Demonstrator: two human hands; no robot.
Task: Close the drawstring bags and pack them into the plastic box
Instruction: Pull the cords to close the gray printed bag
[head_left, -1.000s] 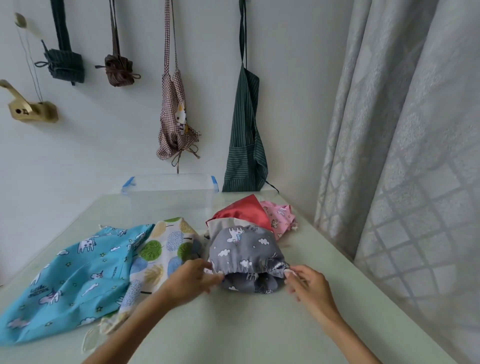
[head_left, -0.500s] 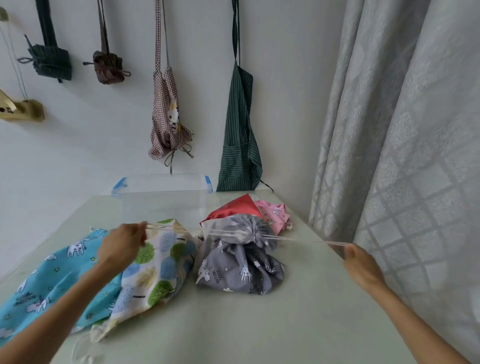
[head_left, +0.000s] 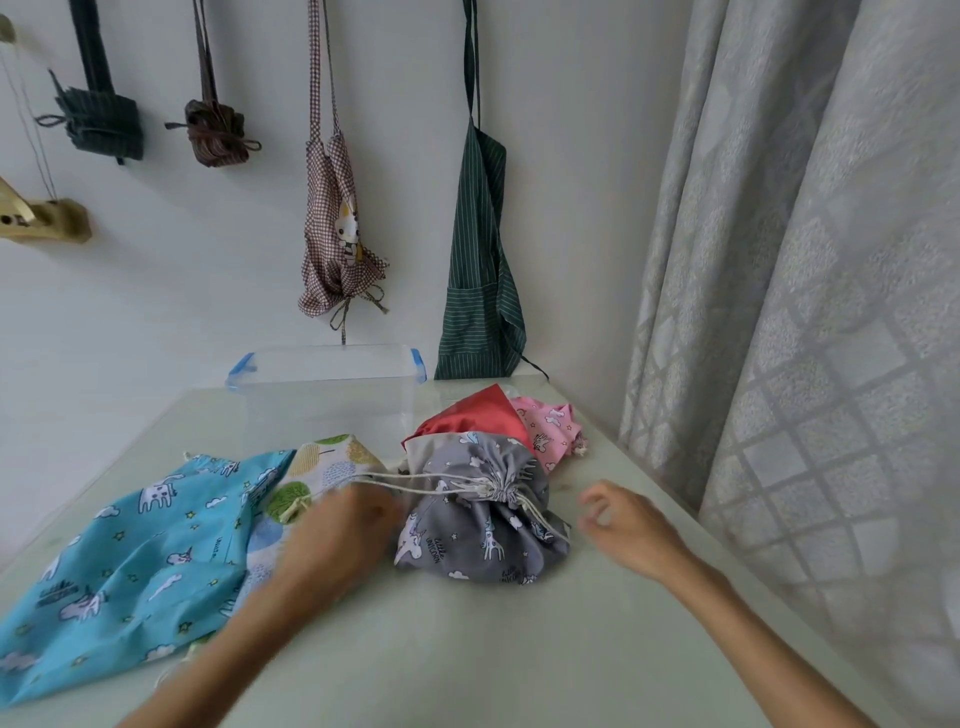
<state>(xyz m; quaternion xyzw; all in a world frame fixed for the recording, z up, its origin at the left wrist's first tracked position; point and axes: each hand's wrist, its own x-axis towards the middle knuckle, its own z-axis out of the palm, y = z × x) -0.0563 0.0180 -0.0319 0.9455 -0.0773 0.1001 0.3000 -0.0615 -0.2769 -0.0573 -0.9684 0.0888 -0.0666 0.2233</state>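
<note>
Grey cloth sits bunched between your hands: the grey bag (head_left: 480, 512) lies on the tabletop (head_left: 467, 649) with its mouth gathered tight and its cords (head_left: 415, 480) trailing loose towards your left. Your left hand (head_left: 340, 538) is blurred beside the bag, right at the cord ends; whether its fingers have hold of a cord cannot be told. Your right hand (head_left: 631, 530) hovers just right of the bag, fingers loosely curled and apart, holding nothing and touching nothing. The risk from here is the slack: if you lift the bag by its body with the cords hanging, the gathered mouth could ease open, or a cord could snag on the tree-print bag (head_left: 322, 470) lying just beside it and drag that along. The blue bag (head_left: 130, 551) at far left, along with the red bag (head_left: 475, 415) and pink bag (head_left: 550, 428) behind, lie flat and look not yet drawn shut. Beyond them the clear box (head_left: 327, 395) stands at the far edge against the wall, with no bag visible inside it.
</note>
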